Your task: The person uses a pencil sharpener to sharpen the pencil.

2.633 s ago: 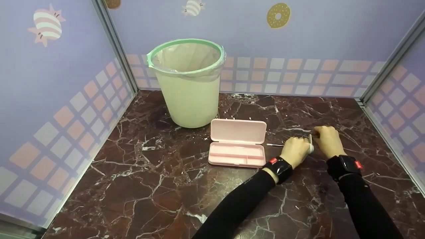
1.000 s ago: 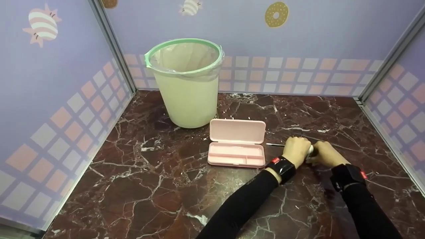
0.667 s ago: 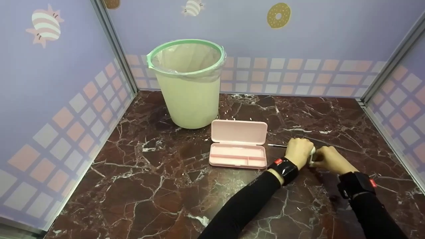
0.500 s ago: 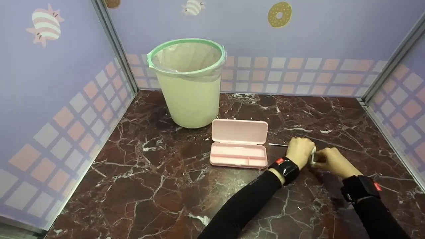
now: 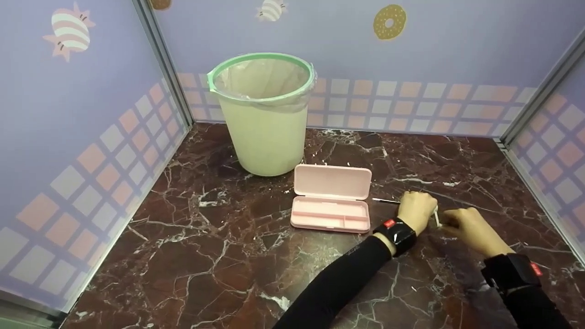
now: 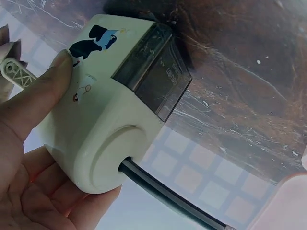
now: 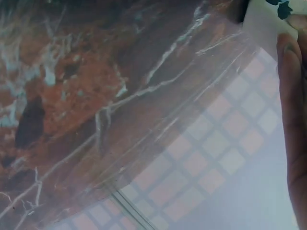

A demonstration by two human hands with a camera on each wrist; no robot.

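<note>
My left hand grips a white hand-crank pencil sharpener with penguin pictures and a dark see-through shavings drawer, mostly hidden behind that hand in the head view. A dark pencil sticks out of the sharpener's front; its pale end points left toward the pink pencil case. My right hand is at the back of the sharpener, its curled fingertips at the end of the white crank, which points downward. The exact hold on the crank's knob is partly hidden. In the right wrist view, a sharpener corner shows beside a finger.
An open pink pencil case with divided compartments lies left of my hands. Behind it stands a pale bin with a green rim and a plastic liner. White crumbs dot the dark marble tabletop. Patterned panels enclose the back and sides.
The crank has gone from pointing up to pointing down, with my right hand lowered and shifted to the right. My left hand has stayed on the sharpener, drifting slightly right in view.
</note>
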